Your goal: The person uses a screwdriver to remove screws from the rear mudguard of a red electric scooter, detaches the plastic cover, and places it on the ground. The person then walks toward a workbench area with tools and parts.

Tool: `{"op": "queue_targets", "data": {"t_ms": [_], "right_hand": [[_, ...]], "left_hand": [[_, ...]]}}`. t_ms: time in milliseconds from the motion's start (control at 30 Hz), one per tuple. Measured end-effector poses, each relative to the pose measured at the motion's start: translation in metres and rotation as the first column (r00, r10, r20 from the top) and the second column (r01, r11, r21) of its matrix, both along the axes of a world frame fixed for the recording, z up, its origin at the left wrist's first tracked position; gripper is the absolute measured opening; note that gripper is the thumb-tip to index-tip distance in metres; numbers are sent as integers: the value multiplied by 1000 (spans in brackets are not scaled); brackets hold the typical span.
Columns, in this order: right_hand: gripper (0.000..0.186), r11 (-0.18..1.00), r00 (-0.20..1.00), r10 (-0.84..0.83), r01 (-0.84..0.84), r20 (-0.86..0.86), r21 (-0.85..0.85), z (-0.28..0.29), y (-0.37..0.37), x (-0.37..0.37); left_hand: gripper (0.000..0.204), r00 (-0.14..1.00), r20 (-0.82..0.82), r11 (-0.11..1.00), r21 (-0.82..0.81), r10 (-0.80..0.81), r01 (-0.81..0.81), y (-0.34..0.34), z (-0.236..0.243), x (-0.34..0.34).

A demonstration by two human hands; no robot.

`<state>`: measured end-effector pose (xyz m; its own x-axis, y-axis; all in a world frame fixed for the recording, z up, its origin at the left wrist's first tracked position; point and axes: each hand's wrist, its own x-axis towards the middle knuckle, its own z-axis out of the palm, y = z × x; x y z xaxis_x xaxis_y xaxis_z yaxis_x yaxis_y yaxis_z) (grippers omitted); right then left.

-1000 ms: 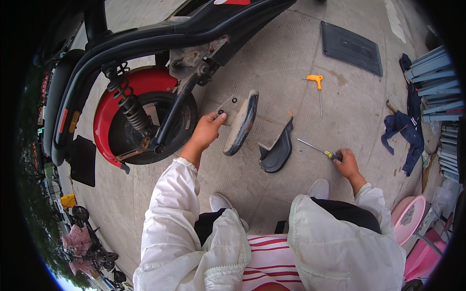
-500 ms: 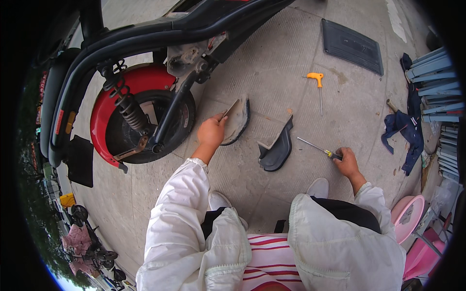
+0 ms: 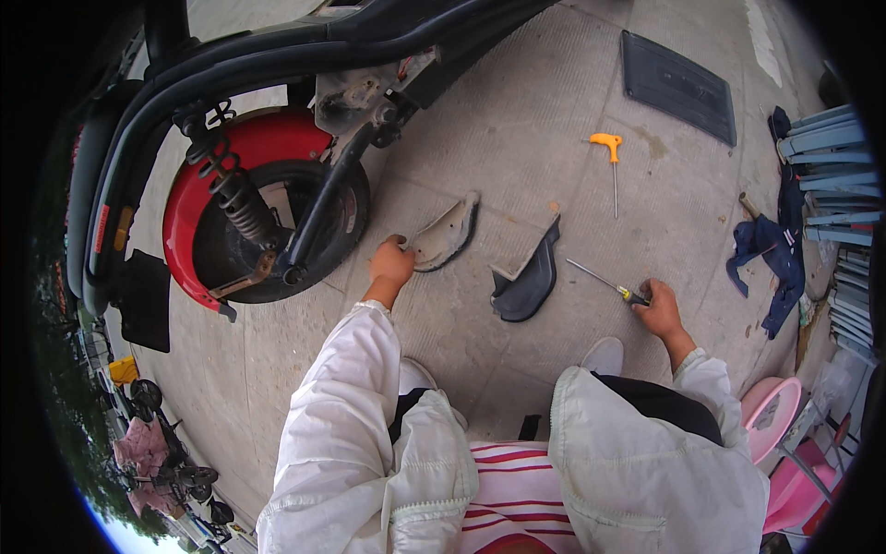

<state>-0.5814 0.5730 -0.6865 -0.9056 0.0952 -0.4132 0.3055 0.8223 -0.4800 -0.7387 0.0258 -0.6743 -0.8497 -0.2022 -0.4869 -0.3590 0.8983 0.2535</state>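
My left hand (image 3: 392, 270) grips the end of a dirty curved plastic part (image 3: 452, 238), which lies low at the pavement with its pale hollow side up, beside the scooter's rear wheel (image 3: 337, 249). My right hand (image 3: 659, 310) holds a screwdriver (image 3: 605, 284) by its dark and yellow handle, its long shaft pointing left along the ground. Between my hands a black bent plastic cover (image 3: 526, 286) lies on the pavement. Beyond it lies an orange T-handled hex key (image 3: 609, 148).
The black scooter frame (image 3: 231, 60) and red mudguard (image 3: 185, 226) fill the upper left. A flat black panel (image 3: 678, 83) lies at upper right. Dark blue clothing (image 3: 780, 258), stacked blue stools (image 3: 835, 175) and pink basins (image 3: 771, 415) line the right. Parked two-wheelers (image 3: 175, 471) stand lower left.
My left hand has turned the curved part over and lowered it to the pavement, hollow side up, still gripping its end. My right hand has barely moved with the screwdriver.
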Motion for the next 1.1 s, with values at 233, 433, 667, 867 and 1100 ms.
{"op": "queue_targets", "data": {"t_ms": [233, 433, 667, 867, 1100], "right_hand": [[43, 1000, 999, -27, 27, 46, 7, 5, -3, -3], [44, 1000, 999, -17, 16, 47, 7, 3, -7, -7], [42, 1000, 1000, 3, -3, 21, 6, 6, -8, -7], [40, 1000, 1000, 19, -19, -9, 14, 4, -9, -7], [44, 999, 1000, 19, -19, 1, 42, 1, -7, -4]], "left_hand": [[49, 980, 114, 981, -118, 165, -151, -1, -10, 20], [57, 932, 127, 938, -121, 339, -324, -3, -30, 42], [55, 942, 100, 947, -32, 320, -319, 20, -40, 67], [54, 936, 139, 947, -41, 322, -320, 31, -33, 62], [50, 922, -380, 994, 103, 75, -39, 50, -21, 65]]}}
